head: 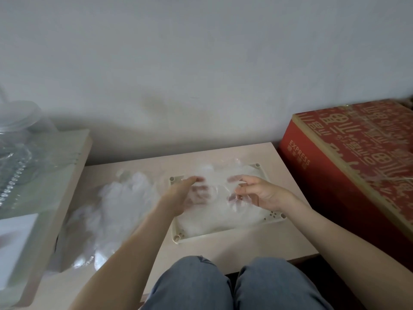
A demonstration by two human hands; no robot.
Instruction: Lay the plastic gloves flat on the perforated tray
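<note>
The right hand (257, 193) pinches 1 clear plastic glove (218, 184) just above the perforated tray (177, 239). The left hand (185, 195) touches it, but its grip is too blurred to tell. On release, the thin film may cling to the fingers and crumple.

Perforated tray (274, 217) sits on low table (257, 242); loose glove pile (116, 211) left of it, printed carton (348, 166) right, wall (201, 63) behind.

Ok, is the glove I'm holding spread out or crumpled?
Spread: the glove stretches as a sheet between left hand and right hand, over the tray.
</note>
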